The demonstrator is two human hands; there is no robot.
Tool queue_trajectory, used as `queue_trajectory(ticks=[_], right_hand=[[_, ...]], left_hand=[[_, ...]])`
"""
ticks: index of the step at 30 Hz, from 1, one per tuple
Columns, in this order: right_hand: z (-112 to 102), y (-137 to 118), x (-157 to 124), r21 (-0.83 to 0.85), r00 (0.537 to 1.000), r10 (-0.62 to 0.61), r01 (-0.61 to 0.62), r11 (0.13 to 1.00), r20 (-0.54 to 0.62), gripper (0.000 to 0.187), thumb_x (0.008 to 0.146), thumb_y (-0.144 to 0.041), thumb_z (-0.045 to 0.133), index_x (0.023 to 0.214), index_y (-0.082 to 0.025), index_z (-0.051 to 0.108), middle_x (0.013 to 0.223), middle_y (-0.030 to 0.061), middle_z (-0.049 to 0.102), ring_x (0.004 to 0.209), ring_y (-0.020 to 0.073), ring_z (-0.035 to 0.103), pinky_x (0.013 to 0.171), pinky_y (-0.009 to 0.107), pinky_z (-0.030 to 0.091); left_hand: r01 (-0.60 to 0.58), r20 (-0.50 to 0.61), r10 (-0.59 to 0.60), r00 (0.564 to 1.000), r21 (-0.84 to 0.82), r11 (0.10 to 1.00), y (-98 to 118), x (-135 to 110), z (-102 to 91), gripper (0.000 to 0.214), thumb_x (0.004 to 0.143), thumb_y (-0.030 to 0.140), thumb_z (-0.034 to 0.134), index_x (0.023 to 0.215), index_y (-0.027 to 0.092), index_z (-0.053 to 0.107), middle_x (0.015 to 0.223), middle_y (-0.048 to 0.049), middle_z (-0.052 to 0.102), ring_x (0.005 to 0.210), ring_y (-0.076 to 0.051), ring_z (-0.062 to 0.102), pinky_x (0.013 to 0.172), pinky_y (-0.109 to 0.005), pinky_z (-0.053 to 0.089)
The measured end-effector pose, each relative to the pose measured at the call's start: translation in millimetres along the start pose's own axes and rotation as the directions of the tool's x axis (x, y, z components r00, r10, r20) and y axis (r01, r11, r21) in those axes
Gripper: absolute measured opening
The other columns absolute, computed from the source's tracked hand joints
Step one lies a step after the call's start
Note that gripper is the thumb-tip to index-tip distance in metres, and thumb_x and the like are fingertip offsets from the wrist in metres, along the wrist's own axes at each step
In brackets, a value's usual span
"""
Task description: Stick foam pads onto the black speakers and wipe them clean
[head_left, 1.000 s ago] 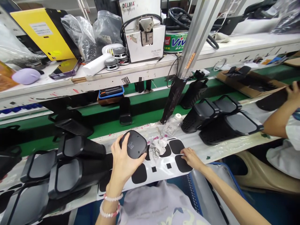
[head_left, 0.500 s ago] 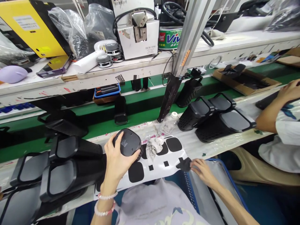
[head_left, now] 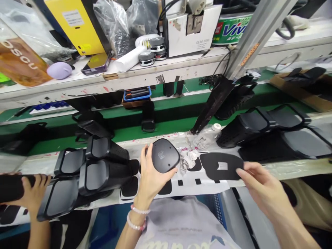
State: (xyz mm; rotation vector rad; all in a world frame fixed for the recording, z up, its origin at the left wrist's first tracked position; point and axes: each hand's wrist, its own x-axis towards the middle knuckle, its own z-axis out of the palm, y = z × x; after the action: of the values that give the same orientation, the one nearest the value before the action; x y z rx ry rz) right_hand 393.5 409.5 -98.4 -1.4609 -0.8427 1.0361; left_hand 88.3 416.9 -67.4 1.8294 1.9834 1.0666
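Note:
My left hand [head_left: 151, 180] is closed round a black speaker-like housing [head_left: 166, 155], its rounded-square end face turned up toward me. Between thumb and fingers, my right hand [head_left: 259, 181] pinches the right edge of a thin black pad [head_left: 211, 166] with a rectangular cut-out in it. That pad hovers over the right part of a white backing sheet [head_left: 188, 189], which carries more black rounded pads and small black squares. A crumpled pale cloth [head_left: 187, 162] lies on the sheet between my hands.
Black housings with handles stand in groups at left [head_left: 103, 176] and right [head_left: 259, 124]. A clear bottle [head_left: 207, 136] is beside the slanted metal post [head_left: 212, 103]. Another person's hand [head_left: 35, 193] holds something black at far left. A cluttered shelf [head_left: 140, 77] runs behind.
My right hand has raised the black pad, which now shows broad and flat with its cut-out. The view has swung left, bringing in another person's hand. My left hand still grips the housing.

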Motion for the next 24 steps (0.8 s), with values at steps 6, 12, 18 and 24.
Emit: queue_trajectory(ticks=[6,12,18,24], right_hand=[[106,-60,-1,0.181,0.898,0.131,-0.224,0.958,0.42,0.042,0.054,-0.04,0.089,0.074,-0.02,0.059,0.071,-0.0017,0.058,0.055,0.0106,0.052,0.046,0.021,0.043],[140,-61,1,0.089,0.877,0.049,-0.104,0.991,0.479,0.042,0.053,-0.042,0.089,0.073,-0.018,0.062,0.07,-0.0007,0.058,0.052,0.0095,0.05,0.044,0.022,0.042],[158,-57,-7,0.059,0.87,-0.003,-0.03,0.998,0.494,0.043,0.054,-0.045,0.089,0.074,-0.018,0.063,0.07,0.0017,0.061,0.057,0.0125,0.054,0.047,0.024,0.047],[162,-54,-7,0.03,0.879,-0.024,0.011,0.999,0.476,0.043,0.054,-0.046,0.089,0.075,-0.017,0.064,0.069,0.0014,0.062,0.052,0.0107,0.052,0.044,0.024,0.044]], left_hand=[[0.044,0.084,-0.027,0.996,-0.21,0.977,-13,-6,3.3,0.125,0.055,0.044,0.085,0.15,0.026,0.005,0.152,-0.0181,0.028,0.14,-0.036,0.033,0.112,-0.057,0.034],[-0.021,0.056,0.047,0.997,-0.394,0.919,-35,3,8.9,0.137,0.047,0.046,0.09,0.149,0.028,0.0,0.15,-0.0174,0.032,0.137,-0.035,0.038,0.11,-0.053,0.036],[-0.08,0.069,0.127,0.99,-0.47,0.879,-43,3,10.5,0.143,0.047,0.051,0.09,0.149,0.031,-0.007,0.149,-0.0148,0.036,0.134,-0.032,0.044,0.107,-0.048,0.041],[-0.082,0.06,0.122,0.991,-0.451,0.889,-45,2,12.0,0.14,0.047,0.053,0.089,0.15,0.029,-0.002,0.15,-0.0164,0.034,0.133,-0.033,0.045,0.105,-0.048,0.043]])
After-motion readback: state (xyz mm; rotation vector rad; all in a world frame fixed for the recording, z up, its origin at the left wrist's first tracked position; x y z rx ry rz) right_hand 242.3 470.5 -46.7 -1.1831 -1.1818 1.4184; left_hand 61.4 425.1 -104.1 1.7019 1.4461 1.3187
